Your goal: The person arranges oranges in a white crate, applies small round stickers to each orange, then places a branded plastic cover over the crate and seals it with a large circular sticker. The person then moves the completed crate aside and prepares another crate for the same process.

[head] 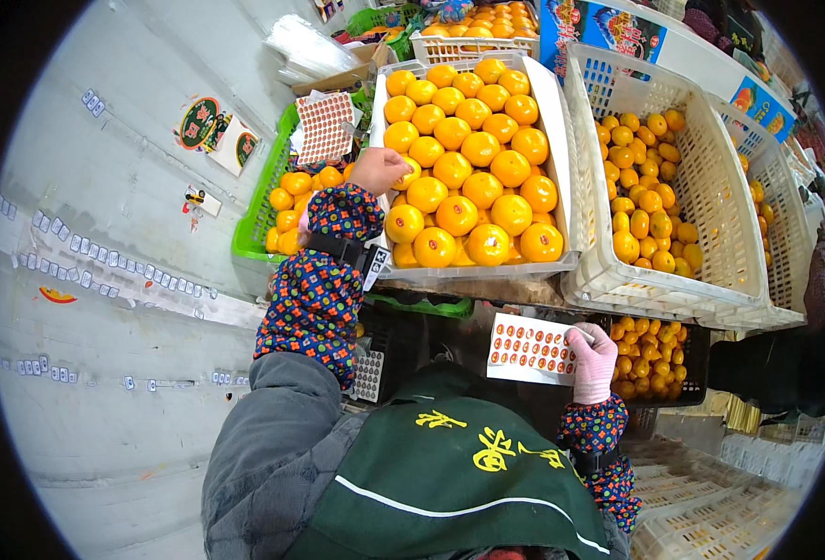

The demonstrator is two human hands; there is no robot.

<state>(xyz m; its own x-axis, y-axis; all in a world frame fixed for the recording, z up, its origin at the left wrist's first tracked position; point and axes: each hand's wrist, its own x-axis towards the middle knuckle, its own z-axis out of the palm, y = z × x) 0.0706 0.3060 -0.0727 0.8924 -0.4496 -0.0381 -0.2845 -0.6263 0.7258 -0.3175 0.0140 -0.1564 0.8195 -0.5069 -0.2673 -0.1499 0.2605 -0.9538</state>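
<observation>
My bare left hand [379,170] is at the left side of a fruit crate [475,271]. Its fingers are drawn together against an orange [407,176], and I see nothing held in them. A small red mark shows on that orange below the fingertips. Several oranges in the front rows bear red oval stickers, among them one orange [456,215] near the middle. In a pink knit glove, my right hand [592,364] grips a white sheet of red oval stickers [531,348] by its right end, in front of the crate.
A green basket [244,234] with oranges and another sticker sheet [325,128] stands at left beside a pale wall [118,308]. White plastic crates [671,294] of smaller citrus are at right. Below them sits a dark crate [697,378] of fruit. Another person's dark sleeve [783,371] enters at right.
</observation>
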